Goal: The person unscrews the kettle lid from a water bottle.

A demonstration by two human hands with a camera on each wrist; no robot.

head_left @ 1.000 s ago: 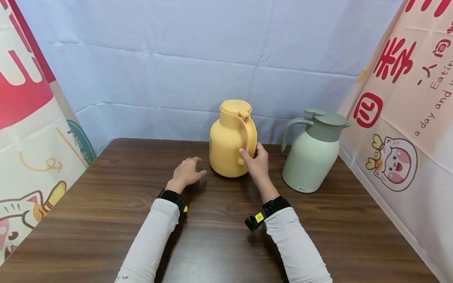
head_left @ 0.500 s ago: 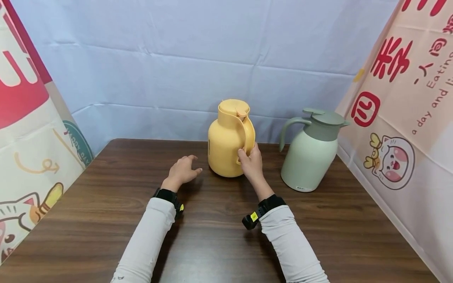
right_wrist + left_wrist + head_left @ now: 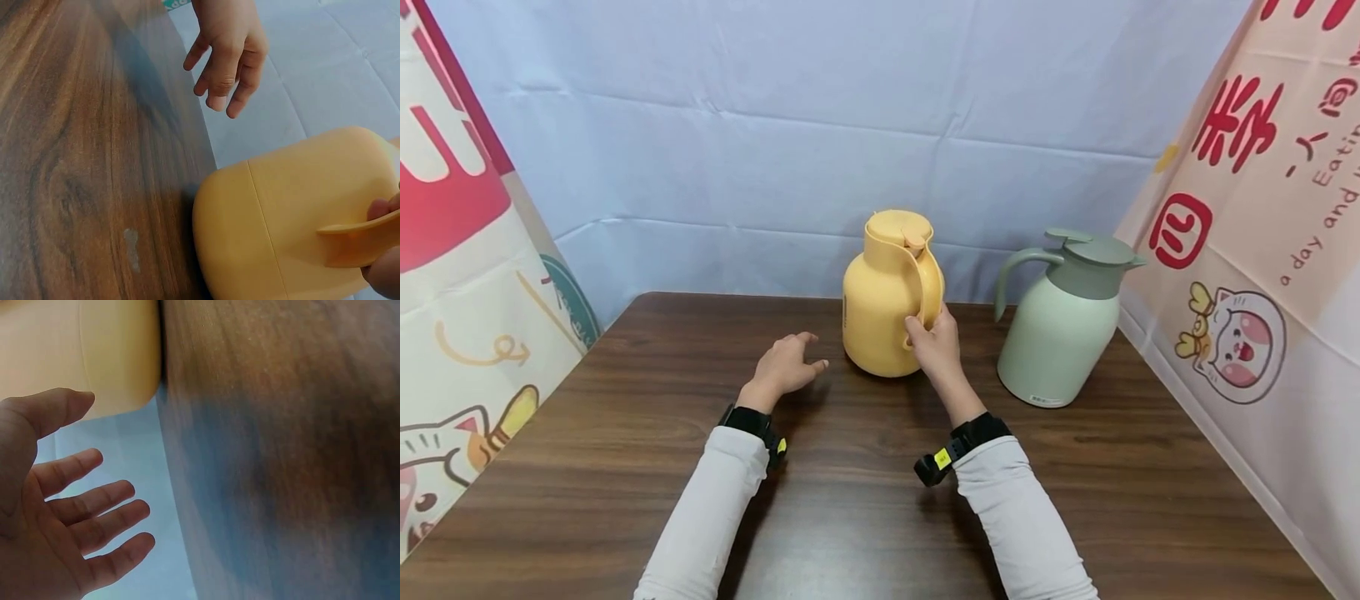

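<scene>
A yellow thermos jug (image 3: 880, 312) stands upright near the back of the wooden table, its handle turned toward the front right. My right hand (image 3: 938, 346) grips the lower part of that handle (image 3: 356, 244), thumb on the near side. To the left of the jug, my left hand (image 3: 782, 364) hovers over the table with nothing in it. In the left wrist view its fingers (image 3: 106, 522) are spread and relaxed, the thumb overlapping the yellow body. The right wrist view also shows the left hand beyond the jug, apart from it.
A pale green thermos jug (image 3: 1060, 333) with a grey-green lid stands to the right, its handle facing the yellow one. Light blue cloth (image 3: 737, 150) hangs behind the table (image 3: 850, 508). Printed cloths hang at left and right (image 3: 1247, 275).
My right hand has closed more fully round the yellow jug's handle. The left hand has drawn slightly left. Both jugs stand where they were.
</scene>
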